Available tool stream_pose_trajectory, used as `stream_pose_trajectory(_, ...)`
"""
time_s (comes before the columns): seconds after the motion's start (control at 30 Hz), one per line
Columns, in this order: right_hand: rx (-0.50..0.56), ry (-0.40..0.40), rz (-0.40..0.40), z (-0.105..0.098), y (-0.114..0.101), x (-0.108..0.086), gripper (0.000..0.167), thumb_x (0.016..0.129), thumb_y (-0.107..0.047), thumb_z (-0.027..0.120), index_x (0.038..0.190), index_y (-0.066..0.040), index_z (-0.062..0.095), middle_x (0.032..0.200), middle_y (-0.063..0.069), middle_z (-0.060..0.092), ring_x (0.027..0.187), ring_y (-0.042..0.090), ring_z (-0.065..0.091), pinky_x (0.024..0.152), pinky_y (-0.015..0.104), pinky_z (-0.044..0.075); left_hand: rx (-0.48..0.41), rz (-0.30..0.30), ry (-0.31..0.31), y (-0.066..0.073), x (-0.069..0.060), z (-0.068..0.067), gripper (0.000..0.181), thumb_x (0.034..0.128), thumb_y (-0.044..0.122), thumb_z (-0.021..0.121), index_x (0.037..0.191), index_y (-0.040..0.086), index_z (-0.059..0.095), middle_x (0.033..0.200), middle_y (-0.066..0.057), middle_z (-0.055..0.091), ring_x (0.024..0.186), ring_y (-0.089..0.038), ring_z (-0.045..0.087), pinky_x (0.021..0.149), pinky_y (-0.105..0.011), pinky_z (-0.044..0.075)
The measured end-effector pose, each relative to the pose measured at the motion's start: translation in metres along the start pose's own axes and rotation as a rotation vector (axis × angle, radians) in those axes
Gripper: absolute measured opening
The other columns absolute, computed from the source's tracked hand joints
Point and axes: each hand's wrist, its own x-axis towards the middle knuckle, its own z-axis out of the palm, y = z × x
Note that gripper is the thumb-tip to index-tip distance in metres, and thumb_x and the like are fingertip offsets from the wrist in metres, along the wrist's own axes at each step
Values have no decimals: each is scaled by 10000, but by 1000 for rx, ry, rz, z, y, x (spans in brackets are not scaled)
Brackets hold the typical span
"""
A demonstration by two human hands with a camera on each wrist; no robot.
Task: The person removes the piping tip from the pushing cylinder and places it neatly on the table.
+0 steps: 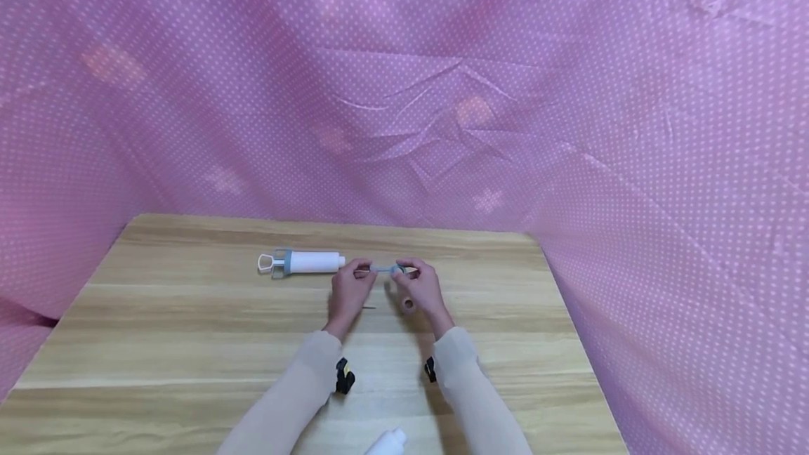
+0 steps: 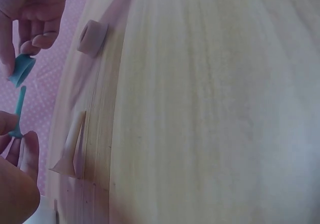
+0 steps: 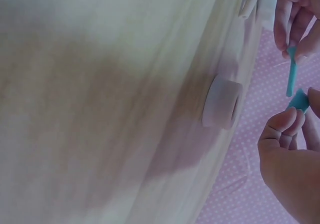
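Observation:
Above the table my left hand (image 1: 351,288) pinches a thin teal tube with a flared base (image 2: 19,113) between thumb and fingers. Facing it, my right hand (image 1: 422,285) holds a short teal ring-shaped cap (image 3: 299,100) at its fingertips. The tube's narrow end points at the cap, with a small gap between them in both wrist views. Below the hands, a beige ring (image 3: 222,102) stands on the wood. A beige funnel-like nozzle (image 2: 71,146) lies near the left hand.
Left of the hands lies a large white syringe-like press (image 1: 314,262) with a blue-grey collar and a looped handle. Part of a white bottle-shaped piece (image 1: 387,443) shows at the near edge of view. Pink dotted cloth (image 1: 404,90) hangs around the wooden table (image 1: 189,343).

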Motion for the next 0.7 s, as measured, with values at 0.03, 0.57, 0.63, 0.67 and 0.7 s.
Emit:
stream_pose_trajectory(0.03,-14,-2,-3,0,1,2,365,924,-87,742,1252,44,651,1013,166,670,796,137,595,649,246,533,2,-6,4,0,1,0,285,918,108,745,1177,-4,711,1072,-140,746,967,-267,723,862,-436,577)
stream_pose_trajectory(0.57,-140,31,48,0,18,19,308,925,-116,745,1198,14,688,1018,119,705,820,181,649,638,280,578,55,-66,61,-4,11,12,294,924,145,735,1202,49,718,1143,-116,735,1023,-283,709,871,-464,571)
stream_pose_trajectory(0.63,-146,30,60,1,20,21,298,924,-120,746,1190,3,693,1017,102,702,841,182,639,669,283,574,62,-75,51,-6,12,13,296,930,157,733,1208,59,717,1134,-105,738,1017,-272,709,876,-455,570)
stream_pose_trajectory(0.67,-147,26,65,3,22,22,292,925,-122,746,1186,-3,693,1017,96,699,851,185,636,682,288,573,67,-78,48,-8,13,13,296,932,161,732,1210,60,716,1129,-100,739,1013,-266,708,879,-450,568)
stream_pose_trajectory(0.7,-147,20,70,3,22,23,287,926,-124,744,1183,-8,694,1017,92,697,860,186,632,694,290,571,73,-83,46,-10,14,13,294,932,166,734,1208,65,719,1118,-91,741,1005,-259,708,881,-444,566)
